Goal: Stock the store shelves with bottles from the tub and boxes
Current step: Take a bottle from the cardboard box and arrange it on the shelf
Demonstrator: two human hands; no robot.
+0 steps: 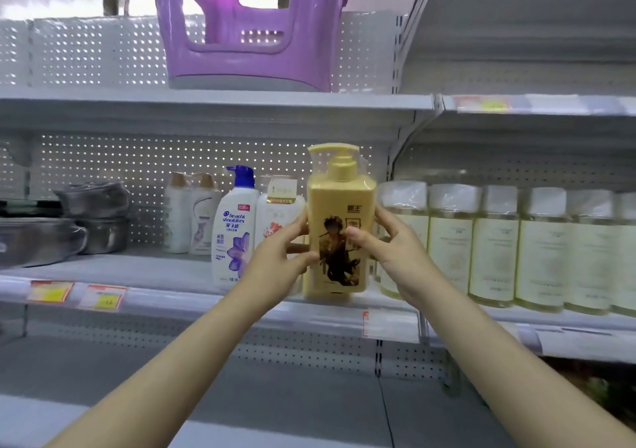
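A yellow pump bottle (335, 206) with a dark figure on its label stands upright at the front edge of the middle shelf (155, 268). My left hand (278, 251) grips its left side and my right hand (389, 241) grips its right side, thumbs on the front. Left of it stand a white Head & Shoulders bottle (234, 230) with a blue pump, a white bottle (278, 213) partly hidden behind my left hand, and two white bottles (192, 213) further back.
A row of several pale bottles with white caps (516, 244) fills the shelf to the right. Steel pots (69, 223) sit at the far left. A purple plastic stool (251, 34) stands on the upper shelf. Price tags (99, 296) line the shelf edge.
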